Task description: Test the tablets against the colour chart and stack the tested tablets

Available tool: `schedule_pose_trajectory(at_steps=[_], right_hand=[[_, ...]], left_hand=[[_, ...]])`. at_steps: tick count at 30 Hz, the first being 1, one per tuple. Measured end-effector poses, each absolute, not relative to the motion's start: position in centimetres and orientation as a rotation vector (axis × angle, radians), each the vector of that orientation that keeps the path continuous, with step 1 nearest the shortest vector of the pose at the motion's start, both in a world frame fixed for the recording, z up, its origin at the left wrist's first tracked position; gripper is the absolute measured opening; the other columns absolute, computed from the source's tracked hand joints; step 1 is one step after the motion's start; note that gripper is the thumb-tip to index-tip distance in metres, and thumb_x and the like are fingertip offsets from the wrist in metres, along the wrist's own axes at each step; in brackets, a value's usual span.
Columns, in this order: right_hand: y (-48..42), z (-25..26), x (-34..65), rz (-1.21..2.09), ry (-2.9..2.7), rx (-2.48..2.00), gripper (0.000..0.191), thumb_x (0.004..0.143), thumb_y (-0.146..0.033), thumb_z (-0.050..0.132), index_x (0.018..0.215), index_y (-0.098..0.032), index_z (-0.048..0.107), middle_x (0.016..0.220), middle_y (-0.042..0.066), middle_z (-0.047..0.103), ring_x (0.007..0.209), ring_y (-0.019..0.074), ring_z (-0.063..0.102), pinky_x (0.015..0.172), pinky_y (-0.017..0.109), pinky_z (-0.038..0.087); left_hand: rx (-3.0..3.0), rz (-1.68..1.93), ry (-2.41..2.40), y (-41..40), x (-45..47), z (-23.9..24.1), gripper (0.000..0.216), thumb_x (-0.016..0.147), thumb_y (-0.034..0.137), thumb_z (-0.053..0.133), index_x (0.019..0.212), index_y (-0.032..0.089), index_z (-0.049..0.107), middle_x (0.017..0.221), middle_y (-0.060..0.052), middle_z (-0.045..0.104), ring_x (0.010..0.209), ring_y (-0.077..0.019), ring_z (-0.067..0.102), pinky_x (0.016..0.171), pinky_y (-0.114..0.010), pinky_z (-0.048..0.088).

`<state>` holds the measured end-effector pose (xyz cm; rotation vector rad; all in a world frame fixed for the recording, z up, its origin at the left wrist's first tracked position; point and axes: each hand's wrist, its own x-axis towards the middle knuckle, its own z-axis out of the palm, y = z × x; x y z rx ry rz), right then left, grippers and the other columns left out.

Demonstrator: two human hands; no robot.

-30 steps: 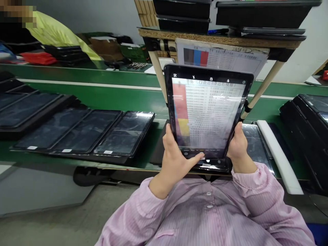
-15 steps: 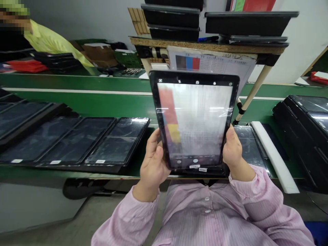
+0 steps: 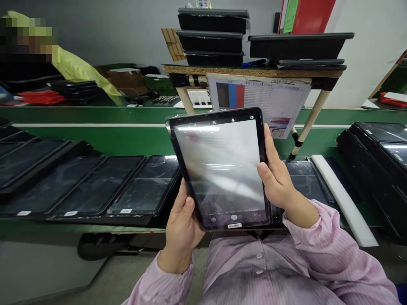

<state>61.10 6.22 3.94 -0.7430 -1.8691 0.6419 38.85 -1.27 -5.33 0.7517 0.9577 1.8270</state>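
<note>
I hold a black tablet in both hands, above the near edge of the green bench. Its lit screen shows a pale, blurred camera picture with round buttons along the bottom. My left hand grips the lower left edge, thumb on the bezel. My right hand grips the right edge, thumb on the front and fingers behind. The tablet leans back and to the left. A printed chart with black, blue and red bars hangs behind it from a raised shelf.
Dark tablets lie in a row on the bench at left, more stacked at right. A white foam strip lies right of my hands. Black trays sit on the corkboard shelf. A person in yellow stands far left.
The tablet has come down and left and tilted back; its picture went from the chart to pale blur. My right hand slid up its right edge. My left thumb left the screen's bottom buttons.
</note>
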Motion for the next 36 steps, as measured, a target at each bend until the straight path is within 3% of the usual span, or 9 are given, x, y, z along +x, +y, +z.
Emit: schedule_pose_trajectory(at_steps=[7, 12, 15, 21, 24, 28, 31, 34, 36], right_hand=[[9.6, 1.2, 63.1, 0.885, -1.739, -0.855, 0.091, 0.099, -0.086, 0.029, 0.174, -0.038, 0.011, 0.165, 0.004, 0.054, 0.142, 0.0291, 0.062, 0.121, 0.055, 0.050], [14.4, -1.7, 67.0, 0.428, -2.038, -1.673, 0.059, 0.108, -0.058, 0.039, 0.145, -0.024, 0.070, 0.167, 0.014, 0.050, 0.158, 0.0400, 0.040, 0.128, 0.071, 0.030], [16.7, -3.5, 67.5, 0.388, -2.083, -1.896, 0.042, 0.106, -0.045, 0.050, 0.115, -0.020, 0.083, 0.160, 0.017, 0.056, 0.159, 0.0443, 0.035, 0.127, 0.076, 0.022], [20.0, -4.5, 66.8, 0.511, -1.997, -1.926, 0.053, 0.104, -0.053, 0.052, 0.084, -0.012, 0.078, 0.140, 0.025, 0.068, 0.147, 0.0451, 0.047, 0.123, 0.071, 0.024], [20.4, -3.6, 67.2, 0.590, -1.862, -1.929, 0.054, 0.098, -0.060, 0.057, 0.074, -0.014, 0.070, 0.124, 0.028, 0.071, 0.137, 0.0484, 0.055, 0.119, 0.070, 0.034], [18.7, -2.7, 67.7, 0.760, -1.682, -1.802, 0.060, 0.097, -0.077, 0.040, 0.090, -0.022, 0.064, 0.092, 0.015, 0.070, 0.103, 0.0366, 0.069, 0.093, 0.053, 0.057], [16.6, -2.7, 67.4, 0.861, -1.531, -1.675, 0.072, 0.091, -0.090, 0.027, 0.110, -0.027, 0.057, 0.085, 0.006, 0.064, 0.082, 0.0289, 0.067, 0.070, 0.044, 0.059], [14.3, -3.2, 66.6, 0.844, -1.351, -1.492, 0.076, 0.085, -0.096, 0.036, 0.114, -0.029, 0.056, 0.092, 0.004, 0.064, 0.090, 0.0265, 0.067, 0.076, 0.041, 0.059], [12.9, -3.4, 66.2, 0.821, -1.328, -1.373, 0.075, 0.087, -0.095, 0.038, 0.118, -0.029, 0.056, 0.093, 0.004, 0.065, 0.092, 0.0251, 0.068, 0.080, 0.041, 0.060]], left_hand=[[0.635, 1.623, 1.131, -1.8, 34.1, -2.9, 0.059, 0.079, 0.040, 0.093, 0.135, 0.032, 0.076, 0.131, -0.008, 0.079, 0.114, -0.0287, 0.079, 0.098, -0.040, 0.067], [0.537, 1.468, 1.366, 0.7, 29.8, -4.3, 0.055, 0.077, 0.020, 0.083, 0.132, 0.019, 0.077, 0.111, -0.012, 0.083, 0.100, -0.0280, 0.081, 0.084, -0.036, 0.068], [0.572, 1.421, 1.498, 3.2, 29.3, -6.2, 0.051, 0.076, 0.019, 0.076, 0.127, 0.014, 0.077, 0.102, -0.012, 0.083, 0.089, -0.0258, 0.080, 0.078, -0.035, 0.066], [0.776, 1.470, 1.667, 5.0, 30.0, -8.0, 0.034, 0.081, 0.039, 0.076, 0.104, 0.014, 0.081, 0.105, -0.014, 0.080, 0.107, -0.0309, 0.075, 0.101, -0.045, 0.058], [0.915, 1.608, 1.810, 1.0, 31.3, -8.5, 0.025, 0.086, 0.042, 0.074, 0.098, 0.020, 0.079, 0.112, -0.011, 0.075, 0.120, -0.0275, 0.067, 0.111, -0.040, 0.051], [1.047, 1.503, 1.793, -6.1, 36.0, -10.2, 0.037, 0.087, 0.052, 0.078, 0.067, 0.023, 0.069, 0.063, -0.002, 0.060, 0.065, -0.0190, 0.059, 0.073, -0.031, 0.055], [0.747, 1.084, 1.342, -8.0, 40.4, -11.3, 0.048, 0.085, 0.067, 0.079, 0.079, 0.020, 0.073, 0.075, -0.007, 0.073, 0.067, -0.0201, 0.068, 0.062, -0.029, 0.054], [0.294, 1.056, 0.985, -7.0, 43.5, -12.0, 0.054, 0.084, 0.067, 0.083, 0.100, 0.016, 0.077, 0.107, -0.015, 0.081, 0.095, -0.0252, 0.078, 0.082, -0.033, 0.063], [0.177, 1.118, 0.900, -6.5, 44.6, -12.2, 0.052, 0.086, 0.063, 0.083, 0.102, 0.014, 0.078, 0.108, -0.016, 0.081, 0.095, -0.0245, 0.078, 0.087, -0.034, 0.063]])
